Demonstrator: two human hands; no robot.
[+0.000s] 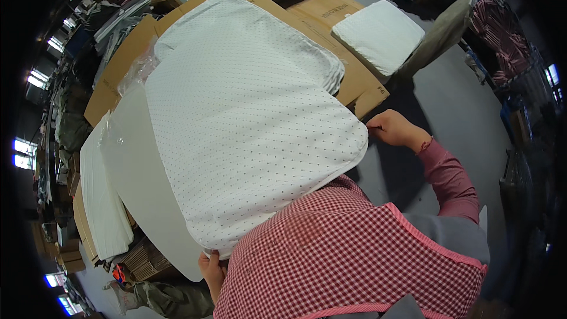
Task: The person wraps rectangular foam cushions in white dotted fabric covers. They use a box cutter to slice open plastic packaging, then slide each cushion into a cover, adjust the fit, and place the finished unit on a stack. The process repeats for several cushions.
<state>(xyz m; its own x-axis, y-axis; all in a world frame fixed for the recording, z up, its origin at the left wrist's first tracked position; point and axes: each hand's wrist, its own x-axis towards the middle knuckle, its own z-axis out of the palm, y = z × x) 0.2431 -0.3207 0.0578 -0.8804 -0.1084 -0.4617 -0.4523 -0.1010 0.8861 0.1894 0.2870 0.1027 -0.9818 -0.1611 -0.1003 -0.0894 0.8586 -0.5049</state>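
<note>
A large white fabric panel (pixel 260 147) with small dark dots and rounded corners spreads out before me, its near edge against my checked apron. My right hand (pixel 397 128) pinches its right corner between thumb and fingers. At the near left corner, my left hand (pixel 212 267) grips the edge; part of that hand is hidden behind the apron. Beyond the panel lies a stack of similar dotted fabric (pixel 236 26), with several layered edges showing at its right side. Where the panel ends and the stack begins is hard to tell.
Brown cardboard (pixel 369 91) lies under the stack. A pale smooth board (pixel 139 159), crumpled clear plastic (pixel 140 71) and folded white cloth (pixel 101 198) are on the left. Back right, a white padded stack (pixel 381 32) stands beside a grey upright panel (pixel 440 38). Cardboard pieces (pixel 147 260) lie lower left.
</note>
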